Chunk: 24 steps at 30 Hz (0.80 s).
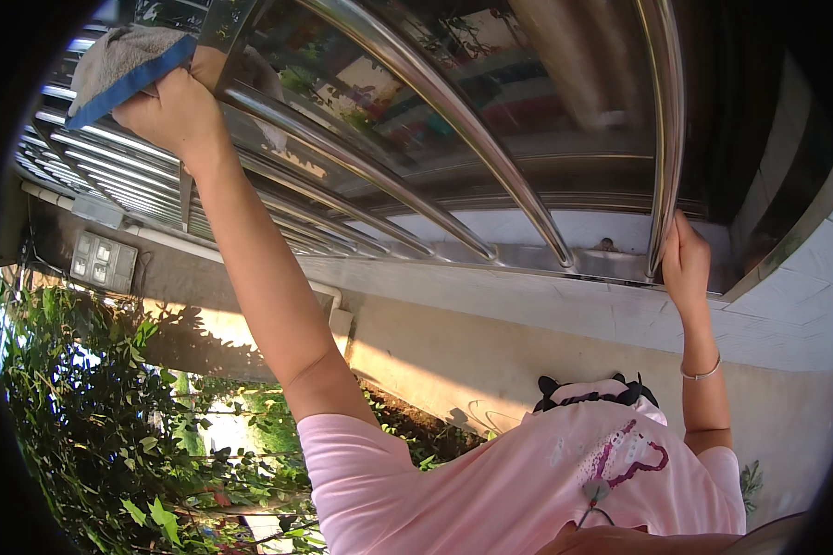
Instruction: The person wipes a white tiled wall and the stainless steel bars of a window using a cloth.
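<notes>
My left hand [177, 114], stretched high to the far left, is closed on a grey towelling cloth [121, 66] with a blue border. Cloth and fingers are up against a flat steel crossbar [232, 35] of a stainless-steel window grille; part of the grip is hidden there. On the right, my right hand [687, 260] wraps the lower end of an upright steel bar [668, 139], just above the tiled sill. More round bars, one of them a thick tube [451, 97], stand between my hands.
Dark window glass [583, 90] with reflections lies behind the bars. White tiles [798, 298] face the wall below. A meter box [104, 258] and a white pipe [173, 241] are at the left. Leafy plants [132, 416] grow beside the concrete ground [423, 340].
</notes>
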Each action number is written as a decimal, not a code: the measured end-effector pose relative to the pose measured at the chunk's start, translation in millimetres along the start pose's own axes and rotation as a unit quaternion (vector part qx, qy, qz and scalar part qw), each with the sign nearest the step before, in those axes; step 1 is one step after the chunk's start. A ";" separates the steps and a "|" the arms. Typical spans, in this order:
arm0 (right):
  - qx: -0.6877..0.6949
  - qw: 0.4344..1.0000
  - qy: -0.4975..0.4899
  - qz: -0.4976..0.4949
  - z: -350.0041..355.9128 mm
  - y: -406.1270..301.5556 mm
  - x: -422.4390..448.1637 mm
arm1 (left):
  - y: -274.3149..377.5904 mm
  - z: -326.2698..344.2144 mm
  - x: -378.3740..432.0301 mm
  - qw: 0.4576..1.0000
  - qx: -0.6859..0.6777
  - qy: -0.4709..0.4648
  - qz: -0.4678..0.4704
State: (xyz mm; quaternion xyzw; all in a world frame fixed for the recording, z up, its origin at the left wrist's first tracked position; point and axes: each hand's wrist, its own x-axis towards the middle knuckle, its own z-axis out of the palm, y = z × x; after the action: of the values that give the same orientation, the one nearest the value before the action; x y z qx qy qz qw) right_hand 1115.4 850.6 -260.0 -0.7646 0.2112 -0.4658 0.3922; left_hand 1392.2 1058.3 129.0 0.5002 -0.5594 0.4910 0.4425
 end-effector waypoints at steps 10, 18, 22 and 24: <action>-0.051 0.998 0.028 0.011 0.7 2.6 1.7 | 20.4 23.7 -99.6 0.957 0.160 0.093 0.225; -0.041 0.998 0.023 0.038 -0.6 4.4 1.9 | 121.3 43.0 -130.9 0.982 0.142 -0.065 0.103; -0.047 0.998 0.026 0.036 -1.3 2.1 0.6 | 147.9 95.5 -153.8 0.939 0.280 -0.076 0.183; -0.053 0.997 0.035 0.034 -3.3 4.5 0.8 | 133.9 119.2 -166.5 0.920 0.305 -0.083 0.234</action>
State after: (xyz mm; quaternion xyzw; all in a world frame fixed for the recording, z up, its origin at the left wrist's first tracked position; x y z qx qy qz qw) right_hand 1113.1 846.0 -262.3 -0.7600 0.2749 -0.4670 0.3589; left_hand 1276.7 963.2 -64.6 0.5048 -0.5183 0.6840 0.0934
